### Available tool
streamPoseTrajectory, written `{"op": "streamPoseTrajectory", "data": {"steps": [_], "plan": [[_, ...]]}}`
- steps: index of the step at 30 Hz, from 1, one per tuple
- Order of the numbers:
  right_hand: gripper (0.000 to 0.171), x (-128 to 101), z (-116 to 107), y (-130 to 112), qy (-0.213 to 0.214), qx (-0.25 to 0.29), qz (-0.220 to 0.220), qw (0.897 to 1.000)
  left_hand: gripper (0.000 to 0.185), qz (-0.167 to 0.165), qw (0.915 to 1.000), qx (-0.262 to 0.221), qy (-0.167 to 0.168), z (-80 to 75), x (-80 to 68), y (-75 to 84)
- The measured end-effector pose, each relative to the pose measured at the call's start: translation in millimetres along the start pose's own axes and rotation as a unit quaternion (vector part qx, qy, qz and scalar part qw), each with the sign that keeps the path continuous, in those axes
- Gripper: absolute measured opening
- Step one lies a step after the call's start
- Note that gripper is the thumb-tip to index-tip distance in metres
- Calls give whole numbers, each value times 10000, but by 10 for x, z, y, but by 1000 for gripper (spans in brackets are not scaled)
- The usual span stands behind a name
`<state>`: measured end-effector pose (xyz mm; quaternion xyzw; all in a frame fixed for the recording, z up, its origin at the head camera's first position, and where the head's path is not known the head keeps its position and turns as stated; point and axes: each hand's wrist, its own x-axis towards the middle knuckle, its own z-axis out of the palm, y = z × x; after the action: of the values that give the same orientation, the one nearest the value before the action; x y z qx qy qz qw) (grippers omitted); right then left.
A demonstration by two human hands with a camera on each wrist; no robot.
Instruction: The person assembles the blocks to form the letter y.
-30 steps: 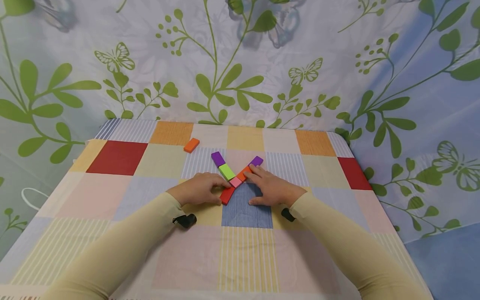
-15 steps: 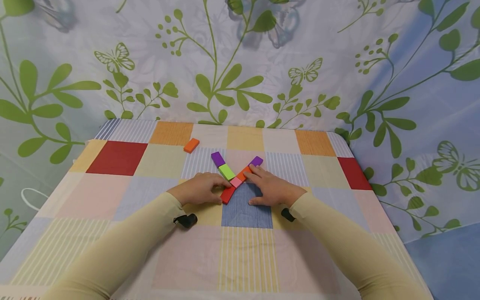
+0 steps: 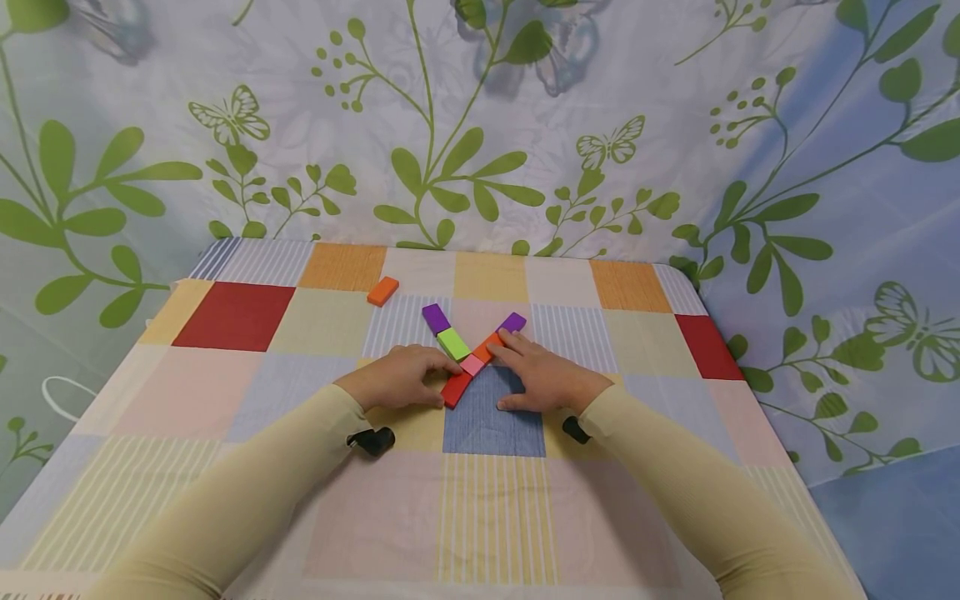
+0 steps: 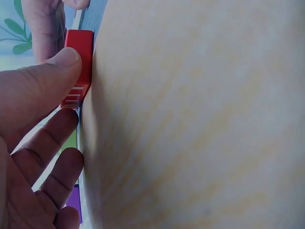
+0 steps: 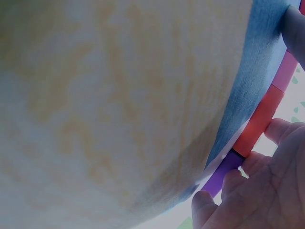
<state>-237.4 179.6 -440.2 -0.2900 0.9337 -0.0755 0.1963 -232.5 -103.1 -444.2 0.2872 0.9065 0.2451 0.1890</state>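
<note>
Several small rectangular blocks form a Y on the patchwork cloth. The stem is a red block (image 3: pixel 457 389). A pink block (image 3: pixel 472 364), an orange block (image 3: pixel 487 348) and a purple block (image 3: pixel 513 322) run up to the right. To the left branch a lime green block (image 3: pixel 453 343) and another purple block (image 3: pixel 435 318). My left hand (image 3: pixel 401 377) pinches the red block; in the left wrist view the thumb (image 4: pixel 66 59) lies on its side. My right hand (image 3: pixel 551 373) rests with loosely spread fingers along the orange and purple blocks, fingertips touching them.
A loose orange block (image 3: pixel 383 291) lies farther back on the patchwork tablecloth (image 3: pixel 375 517), left of the Y. Leaf-patterned curtains (image 3: pixel 300 125) hang behind and beside the table. A white cable (image 3: pixel 63 398) loops at the left edge.
The red block's near end has shifted very slightly to the right under my left hand. My right hand and the other blocks look unchanged.
</note>
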Motion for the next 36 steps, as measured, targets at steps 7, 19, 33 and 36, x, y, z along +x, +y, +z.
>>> {"op": "streamPoseTrajectory", "data": {"steps": [7, 19, 33, 36], "plan": [[100, -2, 0, -5, -6, -8, 11, 10000, 52, -8, 10000, -48, 1, 4, -4, -2], [99, -4, -14, -23, 47, 40, -70, 10000, 52, -202, 9995, -258, 30, -47, -18, -47], [100, -2, -8, -13, 9, 38, -34, 10000, 53, -412, 9919, -372, 1139, -454, -24, -541], [100, 5, 5, -4, -1, 13, -26, 10000, 54, -638, 9871, -478, 1392, -548, -11, -684]]}}
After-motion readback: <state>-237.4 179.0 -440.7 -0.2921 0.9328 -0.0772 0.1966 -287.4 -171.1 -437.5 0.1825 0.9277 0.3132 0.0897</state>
